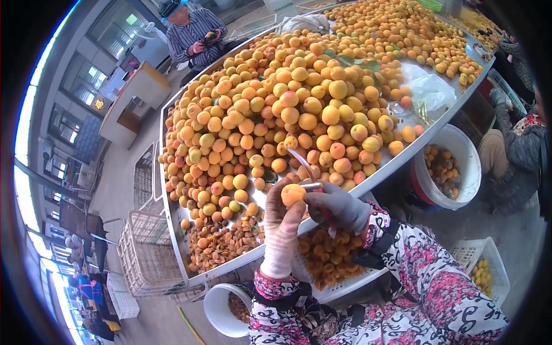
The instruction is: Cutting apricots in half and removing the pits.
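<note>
My left hand (279,235), in a pale stained glove, holds a yellow-orange apricot (293,195) between thumb and fingers. In a grey glove, my right hand (340,207) grips a red-handled cutting tool (304,164) with a curved metal blade pointing up and away. Its fingertips come close to the apricot; whether they touch it I cannot tell. Both hands are above the near edge of a metal-rimmed table (375,183). Beyond them spreads a large heap of apricots (297,114). Below, a white plastic crate (358,282) contains opened orange apricots (334,256).
Brown apricot pits (224,246) lie at the table's near left corner. Below stands a white bucket (220,308); another bucket (468,172) at right holds fruit. Stacked crates (146,252) stand left. One person (196,39) sits across the table, another (517,151) at right.
</note>
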A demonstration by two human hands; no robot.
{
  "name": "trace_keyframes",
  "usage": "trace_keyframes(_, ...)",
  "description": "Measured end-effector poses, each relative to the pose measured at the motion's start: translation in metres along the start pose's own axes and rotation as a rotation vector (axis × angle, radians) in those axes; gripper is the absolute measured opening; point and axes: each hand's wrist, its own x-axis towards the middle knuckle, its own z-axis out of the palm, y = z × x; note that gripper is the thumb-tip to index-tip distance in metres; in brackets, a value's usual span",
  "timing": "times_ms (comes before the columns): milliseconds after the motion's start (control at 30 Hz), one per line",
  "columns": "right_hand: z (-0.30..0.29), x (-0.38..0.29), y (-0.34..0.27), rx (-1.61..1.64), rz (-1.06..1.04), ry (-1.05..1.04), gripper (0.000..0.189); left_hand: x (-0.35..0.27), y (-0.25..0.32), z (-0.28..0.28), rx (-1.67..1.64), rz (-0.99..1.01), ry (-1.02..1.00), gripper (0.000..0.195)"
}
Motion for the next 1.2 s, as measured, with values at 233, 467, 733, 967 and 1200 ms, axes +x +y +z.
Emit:
trace_keyframes(233,0.005,-0.009,-0.004,-0.977,-0.387,0.233,0.035,0.012,0.011,-0.029,0.171,0.034,0.017,0.056)
trace_keyframes(467,0.007,-0.021,-0.002,-1.072,-0.387,0.23,0.037,0.019,0.013,-0.03,0.114,-0.07,0.026,0.056)
trace_keyframes(733,0.011,-0.017,0.007,-1.019,-0.233,0.248,0.04,0.018,0.009,-0.034,0.149,-0.075,0.007,0.056)
trace_keyframes(967,0.018,-0.019,0.004,-0.944,-0.111,0.295,0.039,0.017,0.002,-0.025,0.183,-0.023,0.04,0.049)
trace_keyframes(1200,0.025,0.004,0.046,-0.899,-0.396,0.429,0.037,0.022,-0.03,-0.014,-0.575,-0.165,0.169,0.045)
